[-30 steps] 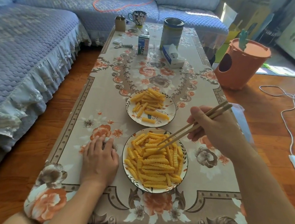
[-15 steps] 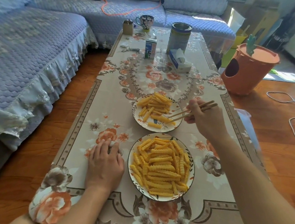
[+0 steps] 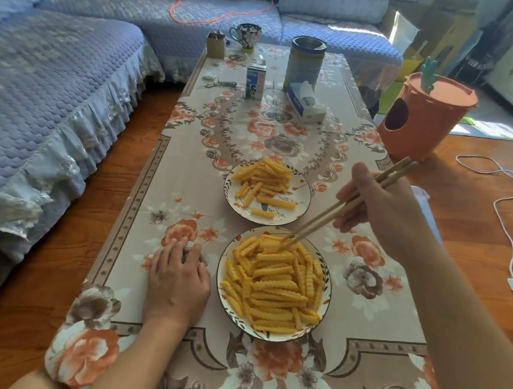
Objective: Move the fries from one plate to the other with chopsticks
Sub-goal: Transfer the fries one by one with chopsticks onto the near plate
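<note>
gripping wooden chopsticks (image 3: 346,207), right hand (image 3: 379,212) probes crinkle-cut fries (image 3: 274,282).

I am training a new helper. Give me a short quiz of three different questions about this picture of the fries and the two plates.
1. True or false: the left hand holds the chopsticks.
2. Which plate do the chopstick tips reach into? A) the near plate B) the far plate C) neither
3. Fill in: the near plate holds ____ fries than the far plate.

Key
1. False: the right hand holds them; the left hand lies flat on the tablecloth.
2. A: the tips are among the fries at the far edge of the near plate.
3. more
</note>
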Action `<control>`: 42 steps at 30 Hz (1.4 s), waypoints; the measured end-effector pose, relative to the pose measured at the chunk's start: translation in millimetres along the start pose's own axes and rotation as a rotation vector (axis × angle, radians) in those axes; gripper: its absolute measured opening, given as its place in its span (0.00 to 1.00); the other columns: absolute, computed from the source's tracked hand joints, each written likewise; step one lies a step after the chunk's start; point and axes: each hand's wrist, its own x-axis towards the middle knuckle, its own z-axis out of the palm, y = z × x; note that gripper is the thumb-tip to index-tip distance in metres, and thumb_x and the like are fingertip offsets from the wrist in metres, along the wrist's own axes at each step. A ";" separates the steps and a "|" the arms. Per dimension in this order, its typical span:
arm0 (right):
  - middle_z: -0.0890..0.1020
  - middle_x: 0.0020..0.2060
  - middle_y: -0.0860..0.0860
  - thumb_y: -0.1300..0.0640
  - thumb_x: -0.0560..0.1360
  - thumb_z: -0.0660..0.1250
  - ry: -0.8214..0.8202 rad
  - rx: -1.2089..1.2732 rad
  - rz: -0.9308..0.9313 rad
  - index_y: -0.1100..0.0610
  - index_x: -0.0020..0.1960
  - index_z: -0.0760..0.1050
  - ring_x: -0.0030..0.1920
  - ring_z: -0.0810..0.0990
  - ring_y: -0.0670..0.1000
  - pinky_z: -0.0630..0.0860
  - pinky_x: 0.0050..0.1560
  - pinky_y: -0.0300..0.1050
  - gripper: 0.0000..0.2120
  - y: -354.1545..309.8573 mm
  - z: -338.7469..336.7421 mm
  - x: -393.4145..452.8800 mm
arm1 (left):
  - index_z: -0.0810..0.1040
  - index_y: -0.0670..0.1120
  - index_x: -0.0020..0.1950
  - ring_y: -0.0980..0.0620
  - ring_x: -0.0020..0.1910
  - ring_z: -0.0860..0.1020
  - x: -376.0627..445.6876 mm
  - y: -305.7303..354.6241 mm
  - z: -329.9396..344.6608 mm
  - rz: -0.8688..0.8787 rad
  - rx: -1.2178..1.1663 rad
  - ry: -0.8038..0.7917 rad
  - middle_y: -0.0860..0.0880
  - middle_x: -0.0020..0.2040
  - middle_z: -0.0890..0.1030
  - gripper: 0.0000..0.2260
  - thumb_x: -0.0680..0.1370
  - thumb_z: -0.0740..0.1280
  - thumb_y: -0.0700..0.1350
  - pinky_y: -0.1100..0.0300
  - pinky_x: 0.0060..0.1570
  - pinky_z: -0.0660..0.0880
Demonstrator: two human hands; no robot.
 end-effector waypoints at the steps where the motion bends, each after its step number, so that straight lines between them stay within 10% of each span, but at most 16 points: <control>1: 0.81 0.26 0.60 0.50 0.85 0.59 -0.051 -0.020 0.004 0.66 0.40 0.78 0.27 0.82 0.60 0.82 0.28 0.50 0.24 -1.6 0.7 -7.4 | 0.76 0.49 0.69 0.42 0.73 0.68 -0.4 -0.1 -0.2 -0.002 -0.001 0.001 0.43 0.71 0.74 0.23 0.77 0.54 0.52 0.43 0.75 0.63; 30: 0.85 0.32 0.56 0.52 0.84 0.64 0.172 -0.253 -0.093 0.55 0.45 0.83 0.33 0.86 0.53 0.86 0.42 0.52 0.13 53.7 32.0 58.4 | 0.76 0.49 0.69 0.42 0.73 0.69 0.9 -1.8 2.6 0.006 0.008 -0.004 0.43 0.71 0.74 0.23 0.77 0.54 0.52 0.43 0.74 0.64; 42: 0.83 0.30 0.61 0.48 0.85 0.59 0.163 0.078 0.043 0.67 0.44 0.78 0.30 0.85 0.60 0.85 0.34 0.52 0.24 21.6 5.0 28.8 | 0.75 0.50 0.70 0.43 0.74 0.67 -0.2 0.0 0.9 0.000 0.008 -0.010 0.43 0.72 0.73 0.23 0.77 0.54 0.52 0.44 0.76 0.61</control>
